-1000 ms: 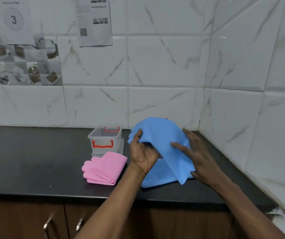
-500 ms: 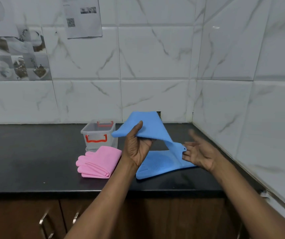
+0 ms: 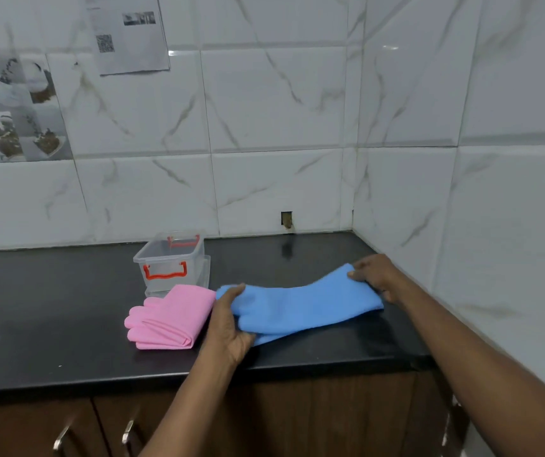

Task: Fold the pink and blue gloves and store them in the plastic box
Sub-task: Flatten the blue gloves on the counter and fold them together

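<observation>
Item: blue gloves (image 3: 300,305). Laid lengthwise on the black countertop (image 3: 50,308), just right of the plastic box (image 3: 172,262) and nearer the counter's front edge. A second blue layer shows beneath the upper one along the near edge, so the pair appears stacked flat, probably to be folded as one.

Left hand (image 3: 228,324): closed on the gloves' left end, thumb on top, fingers curled under; likely anchoring that end or readying it to lift across.

Right hand (image 3: 378,278): at the far right end, fingertips pinching the upper corner. The two holds at opposite ends keep the material taut and level, which suits a fold in half.

Item: pink gloves (image 3: 168,319). Folded into a compact stack, finger ends pointing left, resting directly in front of the box and touching or nearly touching its base; not yet stored.

Item: plastic box. Clear, red handles, open-topped, appears empty; what may be its lid lies beneath it, though this cannot be confirmed.

Obstructions: the pink stack lies between the left hand and the box, just beside the blue gloves' left end. The tiled corner wall (image 3: 462,192) stands near the right hand and limits room on that side. A paper sheet (image 3: 129,34) hangs on the wall above the box.
</observation>
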`<act>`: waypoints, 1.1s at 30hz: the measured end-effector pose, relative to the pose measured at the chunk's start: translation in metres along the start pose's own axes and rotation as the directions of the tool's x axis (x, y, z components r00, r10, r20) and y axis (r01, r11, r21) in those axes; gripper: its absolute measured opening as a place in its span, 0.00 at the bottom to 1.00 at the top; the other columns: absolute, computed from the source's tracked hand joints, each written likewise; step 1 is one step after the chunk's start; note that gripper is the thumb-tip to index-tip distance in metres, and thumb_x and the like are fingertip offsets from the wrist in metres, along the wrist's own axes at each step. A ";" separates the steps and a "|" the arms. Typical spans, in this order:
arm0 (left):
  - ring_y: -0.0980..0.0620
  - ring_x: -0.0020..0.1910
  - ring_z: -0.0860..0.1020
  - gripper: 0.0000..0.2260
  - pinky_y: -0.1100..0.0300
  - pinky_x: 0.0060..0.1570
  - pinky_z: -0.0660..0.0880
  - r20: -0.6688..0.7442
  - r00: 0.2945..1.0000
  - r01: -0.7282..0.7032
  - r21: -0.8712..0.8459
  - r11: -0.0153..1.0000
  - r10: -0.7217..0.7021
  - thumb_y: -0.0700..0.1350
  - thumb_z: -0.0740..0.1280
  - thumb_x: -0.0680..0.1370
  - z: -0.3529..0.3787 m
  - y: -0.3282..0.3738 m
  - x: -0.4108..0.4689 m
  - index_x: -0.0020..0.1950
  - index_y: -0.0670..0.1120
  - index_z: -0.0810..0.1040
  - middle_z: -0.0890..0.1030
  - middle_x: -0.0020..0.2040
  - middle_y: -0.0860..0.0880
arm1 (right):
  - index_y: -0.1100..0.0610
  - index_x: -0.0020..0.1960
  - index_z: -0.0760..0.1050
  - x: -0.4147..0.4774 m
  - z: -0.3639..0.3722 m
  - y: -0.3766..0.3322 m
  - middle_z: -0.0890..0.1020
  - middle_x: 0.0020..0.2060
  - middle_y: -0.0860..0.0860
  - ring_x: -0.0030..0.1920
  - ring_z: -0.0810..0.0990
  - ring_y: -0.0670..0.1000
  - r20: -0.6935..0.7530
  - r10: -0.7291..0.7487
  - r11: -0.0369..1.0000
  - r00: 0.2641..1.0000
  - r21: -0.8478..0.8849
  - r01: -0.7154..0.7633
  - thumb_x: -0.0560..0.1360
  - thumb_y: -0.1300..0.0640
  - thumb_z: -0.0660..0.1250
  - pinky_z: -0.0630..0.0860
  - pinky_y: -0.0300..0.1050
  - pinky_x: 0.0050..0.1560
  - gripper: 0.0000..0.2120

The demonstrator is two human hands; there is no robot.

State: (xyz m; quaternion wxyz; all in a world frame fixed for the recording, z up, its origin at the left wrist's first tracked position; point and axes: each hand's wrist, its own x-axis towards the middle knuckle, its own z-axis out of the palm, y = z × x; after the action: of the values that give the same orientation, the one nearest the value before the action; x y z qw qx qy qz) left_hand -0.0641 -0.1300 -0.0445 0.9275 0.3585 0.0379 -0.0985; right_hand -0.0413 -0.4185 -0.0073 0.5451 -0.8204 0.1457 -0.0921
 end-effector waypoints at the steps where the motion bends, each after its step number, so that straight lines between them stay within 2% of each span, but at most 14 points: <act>1: 0.44 0.42 0.81 0.08 0.53 0.33 0.82 -0.079 0.997 0.016 0.078 0.997 -0.010 0.43 0.65 0.76 -0.003 -0.004 0.004 0.52 0.40 0.76 0.81 0.48 0.42 | 0.68 0.44 0.79 0.000 0.007 0.011 0.83 0.44 0.65 0.39 0.79 0.53 -0.030 -0.019 0.993 0.999 -0.121 0.015 0.73 0.63 0.71 0.76 0.49 0.43 0.06; 3: 0.46 0.41 0.82 0.06 0.52 0.28 0.80 -0.216 0.976 0.023 0.177 0.984 0.016 0.44 0.65 0.75 -0.004 -0.010 0.013 0.49 0.43 0.76 0.81 0.47 0.45 | 0.67 0.37 0.75 0.002 0.017 0.026 0.78 0.36 0.66 0.36 0.73 0.51 -0.106 -0.089 0.955 0.990 -0.290 0.055 0.73 0.60 0.69 0.67 0.45 0.38 0.10; 4: 0.47 0.41 0.83 0.06 0.54 0.27 0.80 -0.260 0.965 0.013 0.207 0.978 0.042 0.44 0.64 0.74 -0.001 -0.012 0.017 0.48 0.44 0.76 0.82 0.45 0.45 | 0.62 0.33 0.71 0.002 0.020 0.029 0.73 0.32 0.62 0.34 0.70 0.51 -0.133 -0.112 0.941 0.985 -0.332 0.062 0.72 0.60 0.67 0.63 0.44 0.36 0.11; 7: 0.51 0.38 0.82 0.04 0.63 0.24 0.76 -0.304 0.946 -0.049 0.214 0.976 0.114 0.44 0.63 0.74 0.006 -0.006 0.024 0.45 0.45 0.75 0.81 0.42 0.45 | 0.54 0.31 0.63 -0.001 0.021 0.031 0.68 0.29 0.53 0.31 0.65 0.52 -0.198 -0.091 0.941 0.976 -0.337 0.020 0.70 0.63 0.64 0.60 0.44 0.34 0.13; 12: 0.43 0.45 0.83 0.11 0.54 0.36 0.79 -0.244 0.970 0.048 0.259 0.965 0.018 0.44 0.63 0.75 0.003 0.008 0.031 0.53 0.39 0.78 0.83 0.49 0.39 | 0.55 0.31 0.61 0.000 0.020 0.043 0.66 0.29 0.54 0.32 0.63 0.51 -0.223 -0.029 0.972 0.974 -0.232 -0.024 0.70 0.66 0.63 0.57 0.45 0.34 0.14; 16: 0.45 0.42 0.81 0.11 0.52 0.42 0.79 -0.130 0.991 0.050 0.267 0.962 -0.016 0.50 0.65 0.76 0.006 0.020 0.028 0.48 0.43 0.77 0.81 0.45 0.43 | 0.61 0.37 0.74 0.005 0.013 0.036 0.74 0.35 0.57 0.36 0.72 0.52 -0.161 -0.045 0.977 0.986 -0.213 0.009 0.73 0.65 0.65 0.65 0.44 0.36 0.06; 19: 0.43 0.45 0.80 0.11 0.50 0.46 0.79 -0.092 0.996 0.024 0.324 0.946 0.007 0.50 0.67 0.76 0.007 0.033 0.027 0.50 0.43 0.77 0.80 0.46 0.42 | 0.62 0.44 0.78 0.013 0.007 0.019 0.79 0.39 0.55 0.38 0.75 0.52 -0.180 -0.160 0.969 0.970 -0.217 0.119 0.74 0.62 0.67 0.69 0.44 0.38 0.04; 22: 0.39 0.47 0.82 0.07 0.43 0.48 0.80 -0.203 0.973 -0.001 0.477 0.879 0.112 0.40 0.70 0.73 0.013 0.043 0.025 0.48 0.36 0.80 0.82 0.48 0.36 | 0.57 0.43 0.77 0.021 0.005 0.002 0.78 0.37 0.51 0.35 0.73 0.47 -0.217 -0.204 0.968 0.955 -0.188 0.164 0.75 0.61 0.68 0.68 0.41 0.35 0.02; 24: 0.37 0.48 0.82 0.06 0.39 0.50 0.80 -0.245 0.951 -0.022 0.550 0.835 0.187 0.35 0.70 0.71 0.015 0.047 0.029 0.47 0.35 0.81 0.82 0.50 0.34 | 0.60 0.43 0.78 0.026 0.007 0.004 0.78 0.38 0.52 0.34 0.73 0.47 -0.214 -0.190 0.971 0.958 -0.186 0.151 0.74 0.61 0.69 0.68 0.40 0.34 0.02; 25: 0.38 0.48 0.82 0.05 0.39 0.49 0.80 -0.265 0.944 -0.006 0.582 0.813 0.196 0.34 0.69 0.71 0.013 0.048 0.031 0.46 0.36 0.80 0.82 0.50 0.35 | 0.63 0.43 0.79 0.027 0.009 0.008 0.78 0.38 0.53 0.35 0.73 0.49 -0.216 -0.173 0.973 0.961 -0.187 0.133 0.74 0.62 0.70 0.68 0.40 0.34 0.04; 27: 0.41 0.45 0.80 0.03 0.46 0.39 0.80 -0.298 0.938 0.061 0.642 0.765 0.175 0.37 0.69 0.73 0.006 0.043 0.033 0.43 0.39 0.76 0.80 0.48 0.38 | 0.70 0.42 0.78 0.025 0.012 0.024 0.77 0.36 0.58 0.36 0.73 0.52 -0.221 -0.126 0.975 0.967 -0.210 0.079 0.72 0.62 0.71 0.67 0.43 0.35 0.10; 30: 0.44 0.39 0.78 0.09 0.57 0.26 0.75 -0.302 0.939 0.107 0.708 0.698 0.162 0.41 0.72 0.73 -0.009 0.033 0.038 0.43 0.40 0.72 0.78 0.46 0.40 | 0.72 0.42 0.78 0.023 0.010 0.044 0.79 0.38 0.68 0.36 0.76 0.59 -0.228 -0.058 0.985 0.972 -0.171 0.019 0.71 0.57 0.72 0.66 0.44 0.38 0.16; 31: 0.44 0.39 0.78 0.10 0.58 0.25 0.74 -0.304 0.938 0.109 0.716 0.690 0.167 0.41 0.72 0.73 -0.012 0.033 0.039 0.46 0.38 0.72 0.78 0.47 0.40 | 0.70 0.43 0.80 0.023 0.009 0.047 0.81 0.40 0.66 0.39 0.80 0.60 -0.229 -0.060 0.988 0.972 -0.153 0.025 0.71 0.56 0.73 0.69 0.45 0.38 0.15; 33: 0.42 0.41 0.79 0.13 0.57 0.26 0.75 -0.308 0.929 0.100 0.745 0.660 0.207 0.40 0.73 0.72 -0.013 0.036 0.039 0.50 0.37 0.73 0.78 0.48 0.38 | 0.62 0.40 0.83 0.022 0.008 0.050 0.84 0.41 0.58 0.40 0.81 0.54 -0.220 -0.084 0.989 0.972 -0.139 0.054 0.70 0.56 0.74 0.72 0.45 0.38 0.08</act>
State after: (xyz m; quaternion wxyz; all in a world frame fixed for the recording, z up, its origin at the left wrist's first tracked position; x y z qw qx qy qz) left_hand -0.0184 -0.1016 -0.0363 0.6754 0.7208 0.1556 -0.0086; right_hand -0.0252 -0.4371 -0.0563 0.4661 -0.8435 0.1838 -0.1934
